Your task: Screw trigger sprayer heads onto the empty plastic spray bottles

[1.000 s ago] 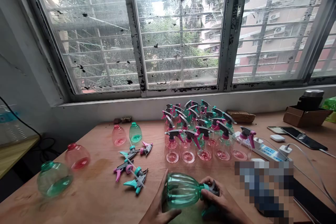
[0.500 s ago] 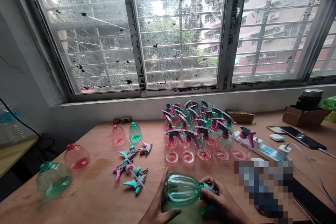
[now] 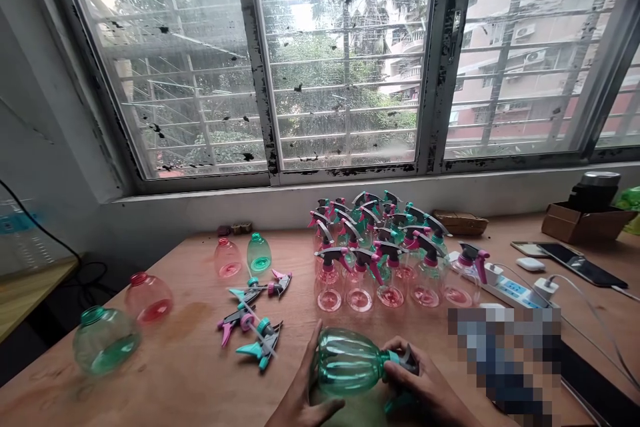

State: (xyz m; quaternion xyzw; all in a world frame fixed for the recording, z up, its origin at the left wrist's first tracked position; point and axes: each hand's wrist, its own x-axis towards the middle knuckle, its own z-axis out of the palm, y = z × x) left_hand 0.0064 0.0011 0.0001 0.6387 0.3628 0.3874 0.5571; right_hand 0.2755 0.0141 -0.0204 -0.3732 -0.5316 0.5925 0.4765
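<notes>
A clear green spray bottle (image 3: 349, 361) lies sideways between my hands, just above the near part of the table. My left hand (image 3: 305, 395) cups its base, thumb below and fingers along the far side. At the neck, my right hand (image 3: 415, 377) is closed around the collar of the teal-and-grey trigger sprayer (image 3: 409, 360). Part of that sprayer is hidden by my fingers. Left of my hands lie several loose trigger sprayers (image 3: 265, 343), pink and teal. Open bottles without tops stand farther left, among them a green bottle (image 3: 105, 341) and a pink bottle (image 3: 149, 298).
Several rows of topped spray bottles (image 3: 360, 297) stand beyond my hands. On the right are a power strip (image 3: 515, 291) with cables, phones (image 3: 583, 265), a white case (image 3: 531, 264) and a cardboard box (image 3: 587, 223). A pixelated patch covers the near right. Windows rise behind the table.
The view has shifted very slightly, so everything sits a little farther right. Both hands keep the same hold on the green spray bottle and its sprayer.
</notes>
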